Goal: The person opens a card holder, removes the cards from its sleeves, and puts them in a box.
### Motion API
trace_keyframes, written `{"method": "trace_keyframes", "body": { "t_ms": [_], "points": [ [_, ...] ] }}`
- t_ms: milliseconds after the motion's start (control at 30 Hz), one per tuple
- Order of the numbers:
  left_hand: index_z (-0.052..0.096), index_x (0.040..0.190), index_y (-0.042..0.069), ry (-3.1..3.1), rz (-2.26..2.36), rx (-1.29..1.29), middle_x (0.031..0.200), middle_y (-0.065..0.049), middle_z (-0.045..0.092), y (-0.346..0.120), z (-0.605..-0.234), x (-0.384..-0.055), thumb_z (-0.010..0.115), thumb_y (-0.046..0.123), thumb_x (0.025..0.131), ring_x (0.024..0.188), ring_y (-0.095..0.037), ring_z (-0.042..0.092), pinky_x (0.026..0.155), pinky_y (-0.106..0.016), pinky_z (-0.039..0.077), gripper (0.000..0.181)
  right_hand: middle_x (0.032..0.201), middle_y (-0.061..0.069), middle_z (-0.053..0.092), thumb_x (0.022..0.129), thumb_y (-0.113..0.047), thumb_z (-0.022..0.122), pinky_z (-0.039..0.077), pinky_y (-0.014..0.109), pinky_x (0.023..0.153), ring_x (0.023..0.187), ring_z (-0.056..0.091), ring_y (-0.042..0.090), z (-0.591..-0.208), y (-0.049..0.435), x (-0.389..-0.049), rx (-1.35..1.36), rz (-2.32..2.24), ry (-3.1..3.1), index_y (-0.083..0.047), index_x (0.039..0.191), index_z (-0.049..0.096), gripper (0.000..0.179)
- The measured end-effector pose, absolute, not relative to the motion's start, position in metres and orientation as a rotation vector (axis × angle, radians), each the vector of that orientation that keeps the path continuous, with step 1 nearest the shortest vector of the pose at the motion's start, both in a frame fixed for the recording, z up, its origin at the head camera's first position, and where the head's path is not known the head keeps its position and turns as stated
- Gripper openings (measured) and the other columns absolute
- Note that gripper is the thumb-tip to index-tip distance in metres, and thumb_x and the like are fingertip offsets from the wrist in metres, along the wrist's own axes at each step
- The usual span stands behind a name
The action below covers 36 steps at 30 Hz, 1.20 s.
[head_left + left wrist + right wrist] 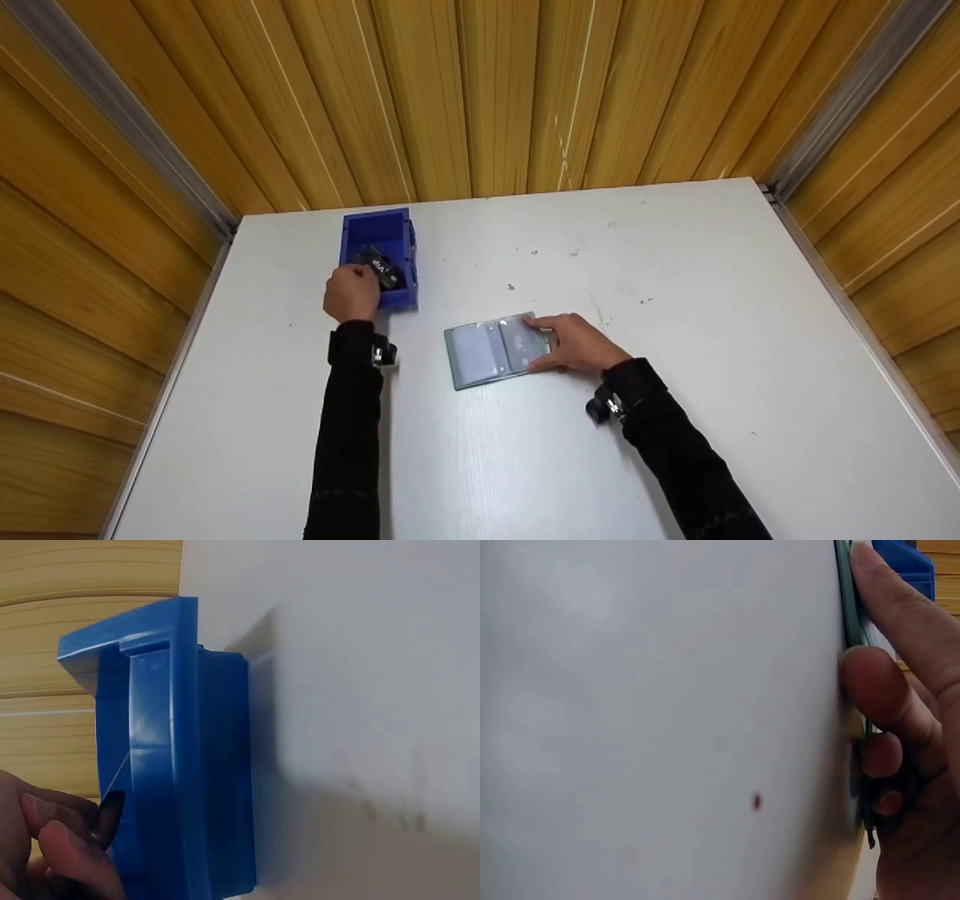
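My left hand point(351, 294) is at the near left corner of a blue plastic bin point(412, 255), its fingers curled over the rim. They pinch a black card point(385, 268) with pale "Vip" lettering; in the left wrist view the card point(113, 802) shows almost edge-on inside the bin. On the white table lies an opened card holder point(474, 356) with clear sleeves and a green cover edge. My right hand point(581, 345) grips its right end, thumb on the near edge and a finger at the far edge. The right wrist view shows fingers along the holder's green edge point(849, 607).
The white table point(675, 262) bears small dark marks. Wood-patterned panels point(495, 97) rise behind it and at both sides. The bin stands near the table's back left edge, left of and beyond the card holder.
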<state>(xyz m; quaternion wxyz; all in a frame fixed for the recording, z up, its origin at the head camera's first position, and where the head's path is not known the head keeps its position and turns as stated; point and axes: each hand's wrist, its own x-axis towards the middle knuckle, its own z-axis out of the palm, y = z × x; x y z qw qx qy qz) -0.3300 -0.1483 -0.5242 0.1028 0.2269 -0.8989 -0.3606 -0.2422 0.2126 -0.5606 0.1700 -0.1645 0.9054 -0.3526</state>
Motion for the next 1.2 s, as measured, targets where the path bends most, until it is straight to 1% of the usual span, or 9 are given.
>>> {"method": "trace_keyframes", "body": {
  "t_ms": [100, 167, 233, 300, 433, 533, 600, 767, 1200],
  "points": [
    [0.053, 0.063, 0.014, -2.695, -1.023, 0.610, 0.060, -0.005, 0.053, -0.146, -0.526, -0.332, 0.056, 0.021, 0.101, 0.059, -0.027, 0.051, 0.057, -0.039, 0.034, 0.039, 0.066, -0.006, 0.047, 0.075, -0.036, 0.093, 0.036, 0.022, 0.059, 0.062, 0.045, 0.009, -0.560, 0.213, -0.242, -0.451, -1.012, 2.573, -0.016, 0.151, 0.053, 0.088],
    [0.041, 0.059, 0.017, -2.714, -1.010, 0.596, 0.055, 0.000, 0.036, -0.147, -0.528, -0.333, 0.055, 0.019, 0.100, 0.053, -0.022, 0.038, 0.056, -0.036, 0.023, 0.044, 0.067, -0.006, 0.048, 0.075, -0.036, 0.093, 0.036, 0.022, 0.059, 0.062, 0.046, 0.009, -0.560, 0.213, -0.242, -0.443, -1.017, 2.568, -0.017, 0.151, 0.054, 0.088],
    [0.038, 0.058, 0.017, -2.727, -0.995, 0.605, 0.054, 0.001, 0.031, -0.148, -0.529, -0.334, 0.055, 0.017, 0.100, 0.053, -0.021, 0.034, 0.056, -0.036, 0.022, 0.045, 0.072, -0.006, 0.050, 0.075, -0.035, 0.093, 0.036, 0.022, 0.061, 0.065, 0.046, 0.010, -0.560, 0.212, -0.242, -0.439, -1.012, 2.566, -0.017, 0.151, 0.054, 0.087],
    [0.039, 0.058, 0.016, -2.753, -0.941, 0.615, 0.055, -0.001, 0.036, -0.149, -0.530, -0.334, 0.055, 0.016, 0.099, 0.053, -0.022, 0.039, 0.055, -0.037, 0.024, 0.043, 0.074, -0.005, 0.051, 0.076, -0.036, 0.093, 0.037, 0.022, 0.062, 0.067, 0.046, 0.010, -0.560, 0.211, -0.242, -0.439, -1.002, 2.567, -0.017, 0.151, 0.053, 0.087],
    [0.046, 0.064, 0.014, -2.817, -0.803, 0.599, 0.064, -0.011, 0.056, -0.148, -0.529, -0.336, 0.057, 0.016, 0.098, 0.063, -0.030, 0.059, 0.056, -0.040, 0.036, 0.036, 0.073, -0.005, 0.049, 0.076, -0.035, 0.093, 0.036, 0.022, 0.062, 0.066, 0.045, 0.010, -0.559, 0.212, -0.243, -0.443, -1.010, 2.570, -0.016, 0.151, 0.053, 0.087],
    [0.056, 0.070, 0.010, -2.860, -0.686, 0.569, 0.077, -0.019, 0.068, -0.146, -0.527, -0.335, 0.059, 0.016, 0.098, 0.073, -0.036, 0.069, 0.062, -0.046, 0.047, 0.028, 0.068, -0.006, 0.048, 0.076, -0.034, 0.093, 0.035, 0.022, 0.059, 0.063, 0.046, 0.009, -0.558, 0.212, -0.243, -0.455, -1.029, 2.562, -0.015, 0.151, 0.053, 0.087],
    [0.064, 0.074, 0.006, -2.896, -0.613, 0.548, 0.082, -0.021, 0.072, -0.143, -0.527, -0.333, 0.059, 0.016, 0.098, 0.077, -0.037, 0.071, 0.066, -0.049, 0.053, 0.026, 0.066, -0.006, 0.050, 0.076, -0.034, 0.093, 0.036, 0.021, 0.057, 0.061, 0.046, 0.008, -0.559, 0.212, -0.243, -0.456, -1.033, 2.553, -0.014, 0.152, 0.053, 0.087],
    [0.074, 0.084, 0.001, -2.943, -0.511, 0.513, 0.085, -0.022, 0.075, -0.138, -0.527, -0.329, 0.058, 0.015, 0.098, 0.079, -0.037, 0.073, 0.069, -0.049, 0.057, 0.026, 0.063, -0.007, 0.051, 0.077, -0.036, 0.092, 0.037, 0.021, 0.055, 0.058, 0.047, 0.007, -0.560, 0.213, -0.243, -0.453, -1.041, 2.537, -0.015, 0.152, 0.052, 0.088],
    [0.075, 0.088, -0.001, -2.910, -0.574, 0.478, 0.089, -0.023, 0.075, -0.144, -0.531, -0.325, 0.062, 0.023, 0.099, 0.079, -0.038, 0.073, 0.070, -0.052, 0.056, 0.029, 0.064, -0.006, 0.054, 0.076, -0.035, 0.093, 0.037, 0.021, 0.055, 0.058, 0.048, 0.007, -0.560, 0.213, -0.243, -0.462, -1.033, 2.549, -0.015, 0.151, 0.053, 0.088]
  ]
}}
